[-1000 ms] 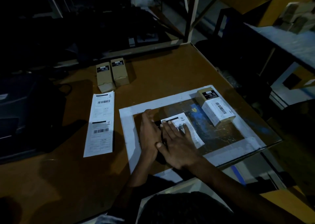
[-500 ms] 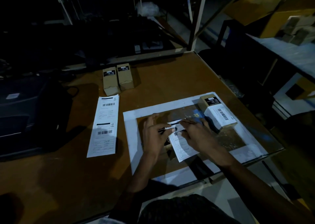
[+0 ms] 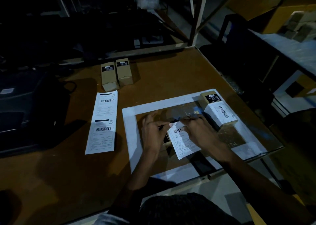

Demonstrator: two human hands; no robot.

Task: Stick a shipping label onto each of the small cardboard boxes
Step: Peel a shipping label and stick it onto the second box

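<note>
Both hands pinch the far edge of the label (image 3: 183,140): left hand (image 3: 152,132) w/ thumb and forefinger, right hand (image 3: 199,132) curled on the other corner. It drapes over a box (image 3: 166,141), mostly hidden, inside the white-taped frame (image 3: 130,135). Risk: uneven pull at the corners could skew or crease it, or the loose near end sticks early.

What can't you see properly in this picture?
Head view only, and it is dim.
- Box under the hands: the left hand, the right hand and the label cover nearly all of it.
- Small print on the label strip: too small to read.
- Dark things at the left edge: too dark, partly cut off.
</note>
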